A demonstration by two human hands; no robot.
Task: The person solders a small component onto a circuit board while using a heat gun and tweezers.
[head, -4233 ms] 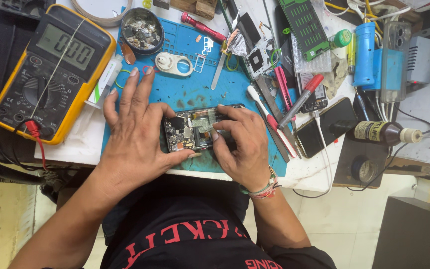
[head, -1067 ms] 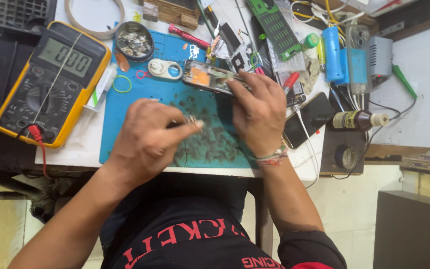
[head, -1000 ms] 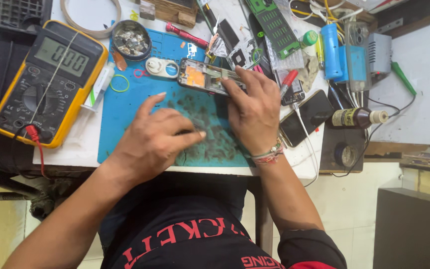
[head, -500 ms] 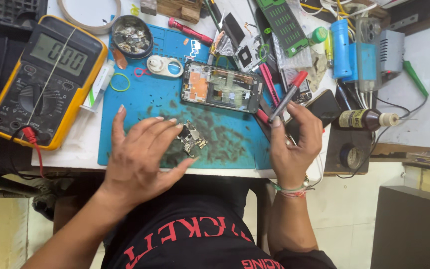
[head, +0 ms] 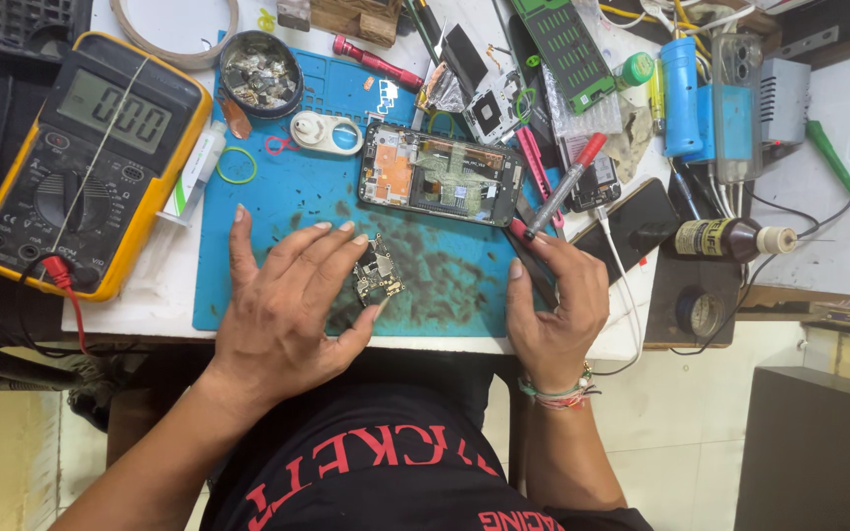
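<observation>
My left hand [head: 282, 305] rests on the blue work mat [head: 268, 211], its fingers pinching a small green circuit board [head: 378, 273] against the mat. Beyond it lies an opened phone [head: 442, 174] with its insides showing, orange and dark parts. My right hand [head: 553, 300] sits at the mat's right edge, closed around the lower end of a red-and-grey pen-like tool [head: 565, 187] that points up and away.
A yellow multimeter [head: 86, 162] lies at the left with a red lead plugged in. A round tin of small parts [head: 261, 71], a red screwdriver [head: 378, 64], a brown bottle [head: 725, 238], blue tools [head: 686, 93] and cables crowd the back and right.
Both hands held the phone together earlier. My right hand set the opened phone down at the mat's far side and took up the pen-like tool; my left hand now pins the small board.
</observation>
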